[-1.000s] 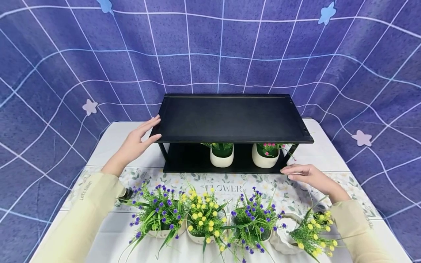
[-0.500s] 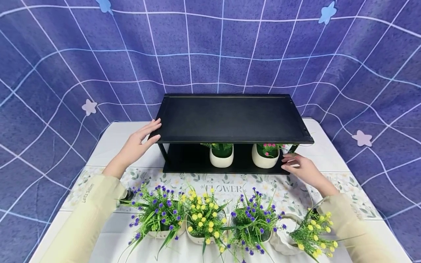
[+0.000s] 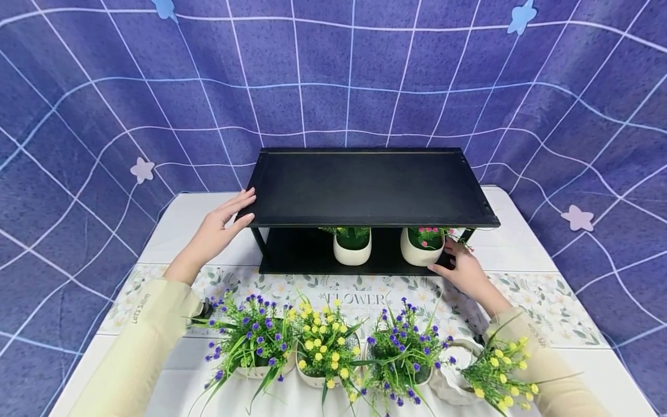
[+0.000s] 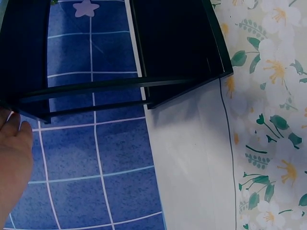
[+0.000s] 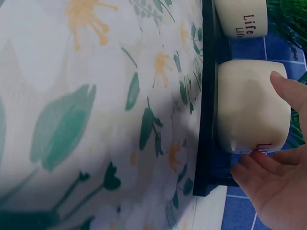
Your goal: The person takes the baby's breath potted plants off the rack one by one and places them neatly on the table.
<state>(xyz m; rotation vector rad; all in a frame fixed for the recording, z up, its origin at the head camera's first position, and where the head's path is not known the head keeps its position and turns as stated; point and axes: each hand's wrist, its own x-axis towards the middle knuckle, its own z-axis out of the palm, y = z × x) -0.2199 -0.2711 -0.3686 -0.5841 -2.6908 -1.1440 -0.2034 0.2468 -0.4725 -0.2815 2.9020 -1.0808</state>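
A black two-tier shelf (image 3: 365, 188) stands on the table. On its lower board are a white flowerpot with pink flowers (image 3: 417, 253) and another white flowerpot with green leaves (image 3: 351, 253). My right hand (image 3: 465, 277) holds the pink-flowered pot at its right side. In the right wrist view the thumb (image 5: 287, 88) lies over that pot (image 5: 252, 103), and the fingertips meet its printed side. My left hand (image 3: 216, 229) rests with extended fingers on the left edge of the shelf's top board; only part of it shows in the left wrist view.
Along the front stand a purple-flowered pot plant (image 3: 255, 339), a yellow-flowered one (image 3: 324, 344), a second purple one (image 3: 401, 347) and a wrinkled white pot (image 3: 452, 382) with yellow flowers leaning right. A floral runner (image 3: 292, 289) crosses the white table. A blue checked curtain (image 3: 323, 69) hangs behind.
My right hand has moved left and inward from the shelf's lower right corner to the pink-flowered pot, thumb now at its front. My left hand has stayed on the shelf edge.
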